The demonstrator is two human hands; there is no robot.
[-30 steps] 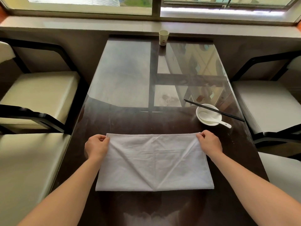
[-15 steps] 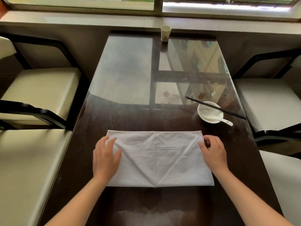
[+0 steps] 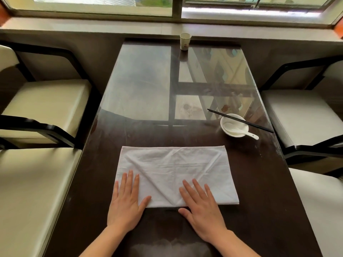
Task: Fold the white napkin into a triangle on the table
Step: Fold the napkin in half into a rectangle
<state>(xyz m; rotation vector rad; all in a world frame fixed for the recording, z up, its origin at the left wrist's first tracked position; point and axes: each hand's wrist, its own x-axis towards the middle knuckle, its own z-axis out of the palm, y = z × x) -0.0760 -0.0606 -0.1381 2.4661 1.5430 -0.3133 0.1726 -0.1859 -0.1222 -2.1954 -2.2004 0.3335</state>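
Observation:
The white napkin (image 3: pixel 174 169) lies flat as a wide rectangle on the dark glass-topped table (image 3: pixel 141 130), with diagonal creases running down to its near edge. My left hand (image 3: pixel 127 203) rests palm down on the napkin's near left corner, fingers spread. My right hand (image 3: pixel 201 208) lies flat on the near edge right of the middle, fingers apart. Neither hand grips the cloth.
A white bowl (image 3: pixel 234 125) with a white spoon (image 3: pixel 241 132) and black chopsticks (image 3: pixel 239 120) across it stands at the right edge, beyond the napkin. A paper cup (image 3: pixel 185 41) sits at the far end. Cream-cushioned chairs (image 3: pixel 44 106) flank both sides.
Both hands let go of the napkin's far corners and slid back along it to the near edge, where they now press flat. The napkin itself kept its shape.

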